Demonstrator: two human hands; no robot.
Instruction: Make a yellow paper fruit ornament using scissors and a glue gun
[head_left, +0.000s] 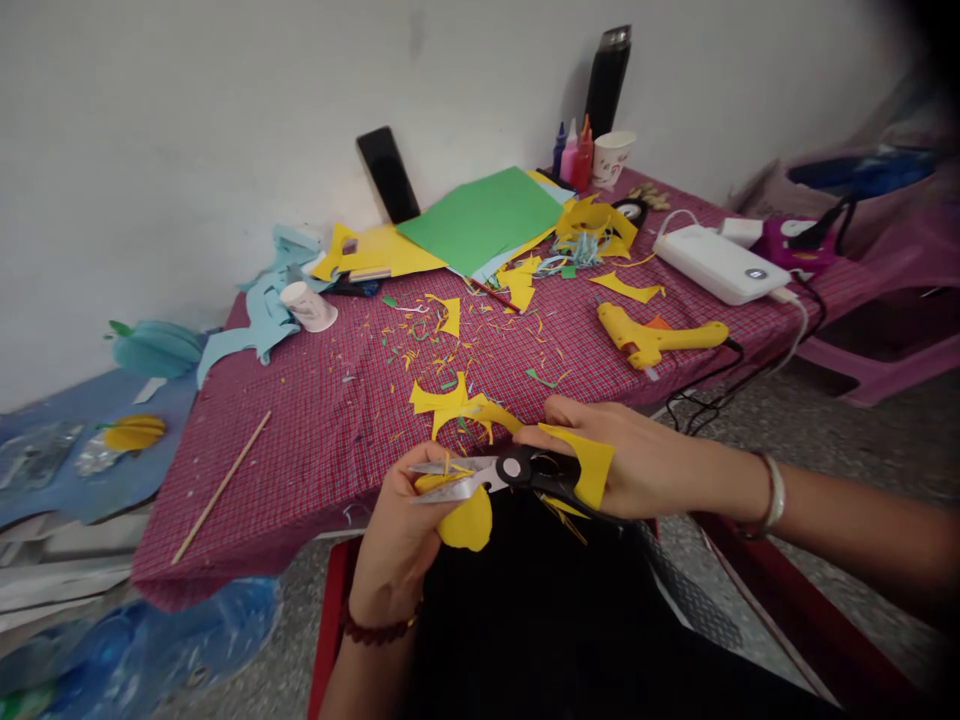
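My left hand (405, 515) is closed on a rounded piece of yellow paper (469, 520), just below the table's front edge. My right hand (637, 455) grips the black handles of a pair of scissors (512, 468). Their blades are parted around the upper part of the yellow piece, pointing toward my left fingers. A yellow offcut (594, 468) lies against my right hand and the handles, and thin yellow strips hang below. Just beyond the scissors, curved yellow scraps (450, 400) lie on the checked tablecloth (315, 420).
A yellow glue gun (660, 335) and a white power bank (720, 263) with cables lie at right. Green card (487, 222), a phone (388, 175) and paper cups (307, 306) stand farther back. A wooden stick (223, 487) is at left; paper snippets (450, 350) litter the middle.
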